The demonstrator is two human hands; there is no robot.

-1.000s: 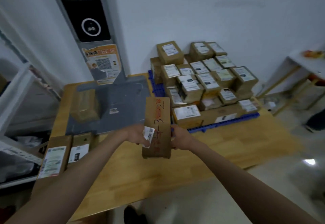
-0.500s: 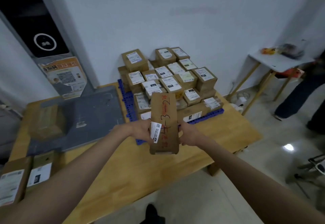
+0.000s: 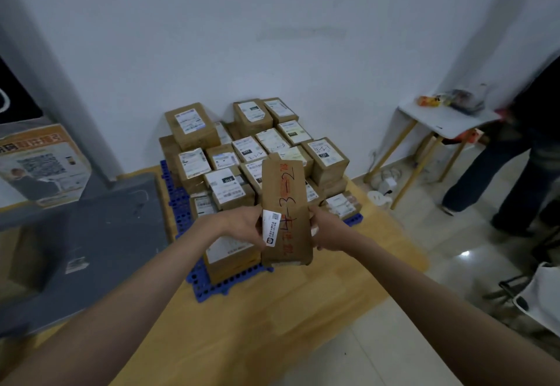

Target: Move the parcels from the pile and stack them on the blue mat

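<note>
The wooden surface (image 3: pixel 272 319) carries it all, and the blue mat (image 3: pixel 212 288) on it is already crowded: the stack of parcels (image 3: pixel 242 155) stands several layers deep against the wall, so I judge most of the job done. The pile I draw from is out of view, so I can't tell what's left. One long brown parcel (image 3: pixel 286 213) is in my grip now, lifted above the near edge of that stack. My left hand (image 3: pixel 245 225) clamps its left side, my right hand (image 3: pixel 325 229) clamps its right. It isn't set down yet.
</note>
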